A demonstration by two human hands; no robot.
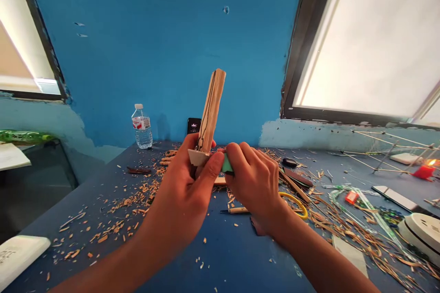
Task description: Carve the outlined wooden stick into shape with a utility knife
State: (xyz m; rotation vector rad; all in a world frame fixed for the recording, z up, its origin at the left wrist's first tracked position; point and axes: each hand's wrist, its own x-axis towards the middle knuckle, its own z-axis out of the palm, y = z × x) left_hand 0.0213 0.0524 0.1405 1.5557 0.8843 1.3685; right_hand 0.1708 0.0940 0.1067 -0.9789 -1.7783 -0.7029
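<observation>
My left hand [187, 183] is closed around the lower end of a pale wooden stick [212, 110] with dark streaks, holding it upright and a little tilted to the right above the blue table [223, 256]. My right hand [252, 178] is closed on a small green-handled tool [227, 165], most likely a knife, pressed against the base of the stick. A light, flat blade-like piece [198, 157] shows between my left thumb and the wood. Both hands touch each other at the stick's base.
Wood shavings [130, 201] litter the table. A water bottle [142, 127] and a dark phone [194, 125] stand at the back by the blue wall. Yellow-handled scissors [297, 203], a small carving tool [235, 210], thin sticks, a lit candle [424, 170] and a white round device [422, 233] lie right.
</observation>
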